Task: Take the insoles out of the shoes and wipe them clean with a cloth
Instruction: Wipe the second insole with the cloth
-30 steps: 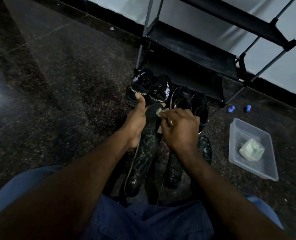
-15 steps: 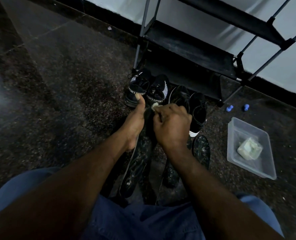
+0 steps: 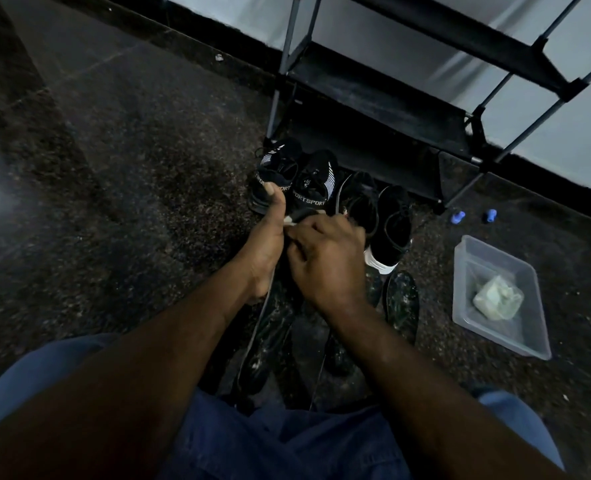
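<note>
1. The left grip (image 3: 266, 244) holds the insole (image 3: 266, 344) by its left edge. The thumb lies straight along the upper part, and the other fingers are hidden behind it.
2. The right grip (image 3: 325, 261) is curled and pinches a small white cloth (image 3: 289, 221) against the top end of the insole. I see only a corner of the cloth.
3. Nearest to the camera is the person's lap in blue denim (image 3: 287, 445). The lower end of the insole points toward it.
4. On the dark floor (image 3: 114, 168) I see a second insole (image 3: 403, 299) just right of the right wrist. A third insole (image 3: 339, 355) is partly hidden under the forearm.
5. Further right stands a clear plastic tub (image 3: 460, 271) with a pale crumpled wad (image 3: 498, 297) inside.
6. Behind the hands there are two pairs side by side. The lettered shoes (image 3: 313, 185) are on the left and the white-soled shoes (image 3: 392, 226) on the right.
7. Two small blue pieces (image 3: 457, 216) lie beyond the tub. I cannot tell what they are.
8. Farthest is the black shoe rack (image 3: 373, 109), which stands against a pale wall (image 3: 564, 116).
</note>
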Demonstrator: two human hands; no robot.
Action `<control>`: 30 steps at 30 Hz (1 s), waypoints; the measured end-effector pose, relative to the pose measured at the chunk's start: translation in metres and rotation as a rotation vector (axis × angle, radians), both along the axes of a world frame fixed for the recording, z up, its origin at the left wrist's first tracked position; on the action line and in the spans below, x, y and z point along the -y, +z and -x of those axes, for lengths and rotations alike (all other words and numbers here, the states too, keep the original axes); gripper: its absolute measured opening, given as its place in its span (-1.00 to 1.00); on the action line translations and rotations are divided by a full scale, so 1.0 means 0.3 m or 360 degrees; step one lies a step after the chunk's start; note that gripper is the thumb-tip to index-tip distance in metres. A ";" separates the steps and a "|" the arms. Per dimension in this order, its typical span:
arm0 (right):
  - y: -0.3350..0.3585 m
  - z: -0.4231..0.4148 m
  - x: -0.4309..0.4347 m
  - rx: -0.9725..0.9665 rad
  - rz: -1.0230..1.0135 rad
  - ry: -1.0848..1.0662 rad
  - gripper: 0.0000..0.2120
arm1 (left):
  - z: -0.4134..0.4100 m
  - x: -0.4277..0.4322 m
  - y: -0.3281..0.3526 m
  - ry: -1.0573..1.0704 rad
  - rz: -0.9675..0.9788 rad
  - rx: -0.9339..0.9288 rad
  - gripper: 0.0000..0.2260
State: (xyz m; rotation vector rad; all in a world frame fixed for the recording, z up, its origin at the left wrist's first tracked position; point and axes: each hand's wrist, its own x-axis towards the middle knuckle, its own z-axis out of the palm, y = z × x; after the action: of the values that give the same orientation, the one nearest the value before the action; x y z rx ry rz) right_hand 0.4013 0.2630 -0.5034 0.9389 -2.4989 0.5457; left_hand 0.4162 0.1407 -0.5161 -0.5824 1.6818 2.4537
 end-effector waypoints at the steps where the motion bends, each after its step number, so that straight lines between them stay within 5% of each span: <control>1: 0.006 0.013 -0.007 -0.0026 -0.0020 -0.0040 -0.77 | 0.004 0.001 -0.007 -0.0001 -0.0015 0.0011 -0.05; 5: 0.022 0.107 -0.042 0.0156 0.0215 -0.0400 -0.71 | 0.004 0.004 -0.013 -0.0045 -0.0204 0.0024 0.03; 11: 0.061 0.108 -0.093 0.1412 0.1572 -0.0275 -0.89 | 0.009 0.015 0.013 -0.0091 -0.0515 0.0008 -0.06; 16: -0.008 0.093 -0.156 0.1666 0.1847 -0.0348 -0.87 | 0.000 0.011 0.027 -0.0105 -0.0513 0.0019 -0.15; 21: 0.014 0.063 -0.153 0.1393 0.1609 -0.0182 -0.88 | -0.005 0.005 0.025 -0.0207 -0.0561 0.0005 -0.15; 26: 0.053 0.090 -0.117 0.0293 0.0554 -0.0081 -0.87 | -0.005 -0.003 0.006 -0.0329 -0.0663 -0.0049 -0.21; 30: 0.055 0.091 -0.090 0.0053 0.0030 -0.0188 -0.83 | 0.002 -0.007 -0.015 -0.0301 -0.0696 -0.0063 -0.30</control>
State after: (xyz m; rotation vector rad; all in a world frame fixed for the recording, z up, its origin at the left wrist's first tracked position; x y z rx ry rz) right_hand 0.3740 0.2900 -0.4869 0.7756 -2.5548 0.5504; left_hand 0.4156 0.1428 -0.5206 -0.3046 1.0920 2.5824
